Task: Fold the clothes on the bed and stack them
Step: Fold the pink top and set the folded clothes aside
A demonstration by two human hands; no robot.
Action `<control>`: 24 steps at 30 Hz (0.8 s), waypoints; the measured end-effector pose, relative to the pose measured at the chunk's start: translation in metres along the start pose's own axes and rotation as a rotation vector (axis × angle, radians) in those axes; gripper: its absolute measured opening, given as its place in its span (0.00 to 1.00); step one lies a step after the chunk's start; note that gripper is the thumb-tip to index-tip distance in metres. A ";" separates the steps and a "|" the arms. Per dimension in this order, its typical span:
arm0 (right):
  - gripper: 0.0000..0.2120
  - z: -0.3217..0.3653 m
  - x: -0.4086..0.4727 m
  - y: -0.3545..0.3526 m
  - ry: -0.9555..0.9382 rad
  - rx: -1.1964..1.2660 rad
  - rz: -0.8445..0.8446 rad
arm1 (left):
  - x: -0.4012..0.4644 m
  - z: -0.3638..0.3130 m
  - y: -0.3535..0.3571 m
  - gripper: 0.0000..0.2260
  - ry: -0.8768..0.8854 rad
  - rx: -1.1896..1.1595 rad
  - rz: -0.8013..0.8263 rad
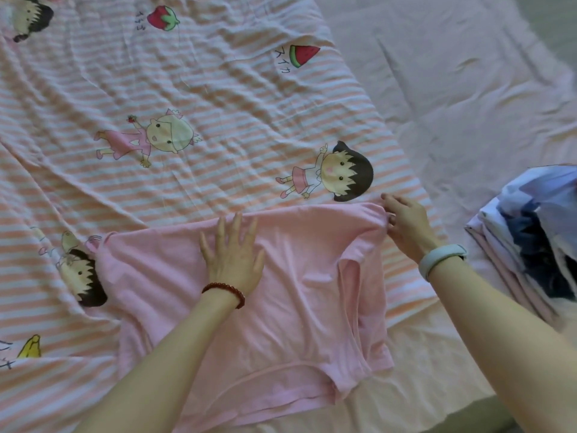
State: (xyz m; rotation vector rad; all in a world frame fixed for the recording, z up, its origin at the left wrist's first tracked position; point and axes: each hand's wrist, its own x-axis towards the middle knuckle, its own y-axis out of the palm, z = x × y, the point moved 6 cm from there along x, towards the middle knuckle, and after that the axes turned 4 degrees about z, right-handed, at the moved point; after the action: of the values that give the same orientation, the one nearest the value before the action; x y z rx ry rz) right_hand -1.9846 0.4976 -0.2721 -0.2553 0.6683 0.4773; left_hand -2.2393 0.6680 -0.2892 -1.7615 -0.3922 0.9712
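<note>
A pink T-shirt lies spread on the bed, partly folded, with one sleeve turned in on its right side. My left hand lies flat on the shirt's upper middle, fingers straight and spread, pressing the cloth down. My right hand is at the shirt's upper right corner, its fingers curled round the edge of the fabric. A pile of folded clothes in white, pale blue and dark blue sits to the right of my right wrist.
The bed is covered by a pink-and-white striped quilt printed with cartoon figures and fruit. A plain pink sheet lies at the upper right. The bed's near edge runs along the bottom right.
</note>
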 end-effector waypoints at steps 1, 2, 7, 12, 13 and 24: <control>0.09 0.000 0.001 -0.001 -0.010 -0.126 0.003 | 0.004 -0.002 0.005 0.28 -0.012 0.005 0.046; 0.11 -0.001 0.002 -0.001 -0.022 -0.243 0.014 | 0.007 -0.002 0.009 0.28 -0.020 0.016 0.085; 0.25 0.004 0.005 0.009 -0.031 -0.488 0.126 | 0.015 0.001 0.017 0.30 -0.035 0.050 0.156; 0.30 0.004 -0.016 -0.002 -0.074 -0.763 -0.050 | 0.017 0.002 0.021 0.30 -0.061 0.074 0.169; 0.29 -0.004 -0.024 -0.003 -0.084 -0.751 -0.081 | 0.017 0.001 0.021 0.30 -0.069 0.083 0.167; 0.10 -0.057 -0.024 -0.032 0.034 -0.327 -0.063 | 0.012 -0.007 0.013 0.29 -0.119 0.073 0.142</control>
State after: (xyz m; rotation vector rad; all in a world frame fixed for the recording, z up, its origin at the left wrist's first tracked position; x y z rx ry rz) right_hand -2.0148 0.4402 -0.2976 -0.5925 0.6119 0.5218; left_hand -2.2286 0.6660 -0.3053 -1.6874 -0.3056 1.1812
